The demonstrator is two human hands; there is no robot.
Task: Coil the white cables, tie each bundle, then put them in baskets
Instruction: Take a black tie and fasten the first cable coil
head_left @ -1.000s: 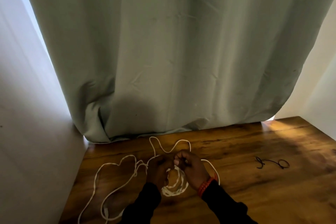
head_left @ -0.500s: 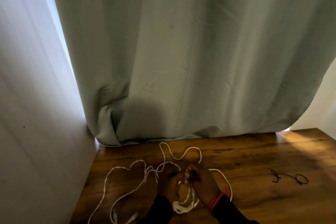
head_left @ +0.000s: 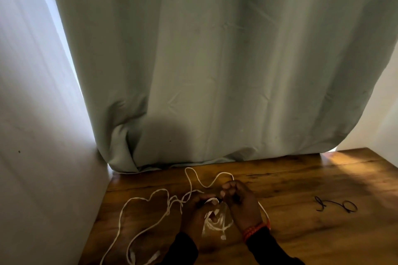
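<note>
1. Two dark sleeves (head_left: 271, 247) are reaching in from the bottom edge, the right one ending at an orange wristband (head_left: 254, 230).
2. The left hand (head_left: 197, 214) is closing its fingers around the coil (head_left: 215, 222), a small bunch of white loops hanging between both hands just above the table (head_left: 312, 232).
3. The right hand (head_left: 241, 204) is pinching the cable at the top of the coil, fingertips curled tight and touching the left hand.
4. The loose cable (head_left: 137, 200) is trailing left from the hands across the table in wide loops, with one end running off the bottom edge.
5. Another loop of it is lying beyond the hands, near the curtain's hem.
6. A thin black tie (head_left: 336, 206) is lying well to the right, apart from the hands.
7. The pale green curtain (head_left: 215, 71) is hanging at the back, its hem resting on the table's far edge, with a white wall (head_left: 32, 135) at the left.
</note>
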